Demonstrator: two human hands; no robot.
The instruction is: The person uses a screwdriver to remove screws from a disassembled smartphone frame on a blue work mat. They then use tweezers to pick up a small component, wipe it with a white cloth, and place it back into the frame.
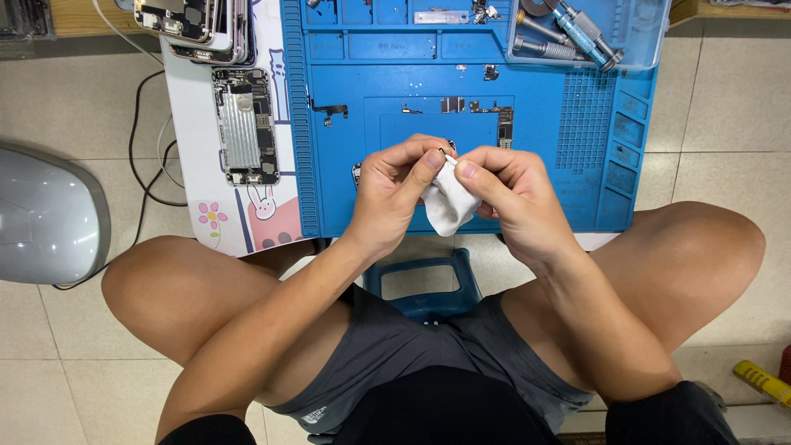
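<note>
white cloth [447, 208], blue mat [395, 198], grey shorts [412, 363]

Phone repair workshop: blue repair mat [527, 181], opened phone [245, 125], screwdrivers [577, 33].

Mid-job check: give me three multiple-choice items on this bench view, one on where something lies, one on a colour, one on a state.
1. Where does the opened phone lie?
A. on the blue mat
B. on the white surface left of the mat
C. on the floor

2. What colour is the work mat?
A. blue
B. green
C. grey

3. What do the hands hold?
A. nothing
B. a screwdriver
C. a white cloth

Answers: 1 B, the phone rests beside the mat's left edge. 2 A, the mat is plainly blue. 3 C, the left hand and right hand pinch the white cloth, with a small dark part at the fingertips.
</note>
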